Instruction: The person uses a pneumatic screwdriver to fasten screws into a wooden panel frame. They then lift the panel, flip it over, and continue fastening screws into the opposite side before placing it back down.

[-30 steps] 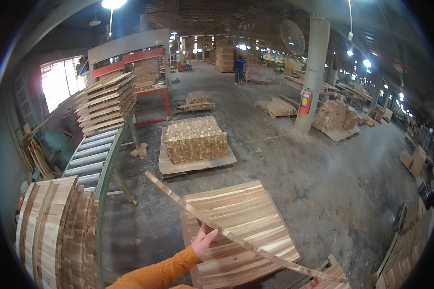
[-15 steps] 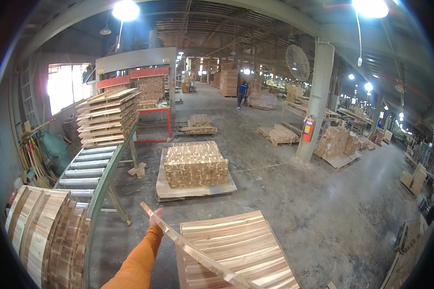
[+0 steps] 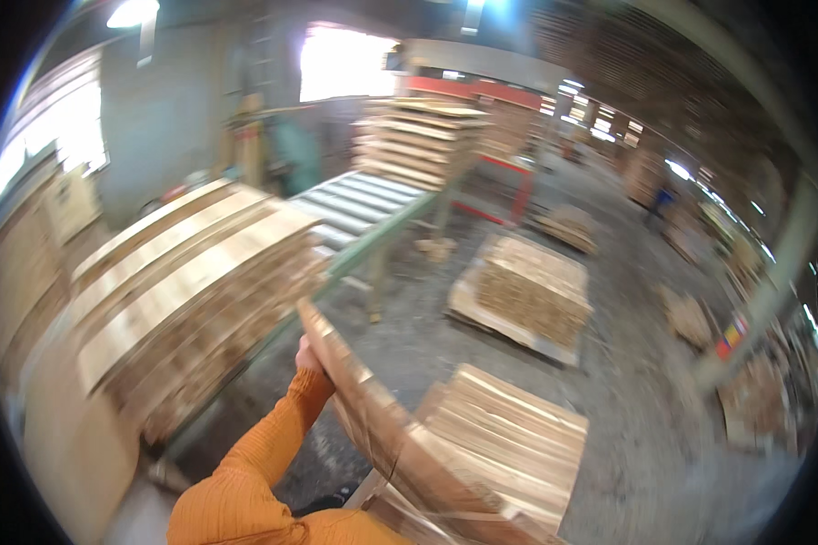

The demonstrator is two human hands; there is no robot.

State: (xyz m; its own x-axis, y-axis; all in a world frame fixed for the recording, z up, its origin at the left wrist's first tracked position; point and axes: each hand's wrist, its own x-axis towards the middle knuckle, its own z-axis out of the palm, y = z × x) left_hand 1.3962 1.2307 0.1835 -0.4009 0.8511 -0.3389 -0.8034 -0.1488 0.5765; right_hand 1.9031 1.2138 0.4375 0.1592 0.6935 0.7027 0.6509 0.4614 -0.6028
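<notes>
My left hand (image 3: 309, 355), in an orange sleeve, is closed around the far end of a long wooden panel (image 3: 373, 400). The panel is tilted on edge and slants from my hand down to the lower right. My right hand is out of the picture. To the right of the held panel and partly behind it lies another striped wooden panel (image 3: 518, 427). On my left, close to the held panel's far end, a stack of wooden panels (image 3: 209, 263) rests on the near part of a roller conveyor (image 3: 359, 204).
A taller stack of boards (image 3: 418, 141) sits farther along the conveyor, before a machine with red bars (image 3: 441, 86). Beyond my panels, a pallet of wood blocks (image 3: 532, 291) stands on the floor. A column (image 3: 759, 300) rises at right. Plywood sheets (image 3: 41, 254) lean at far left.
My view has swung left, bringing the near conveyor stack fully into sight. The held panel has turned to show more of its broad face, its far end now beside that stack.
</notes>
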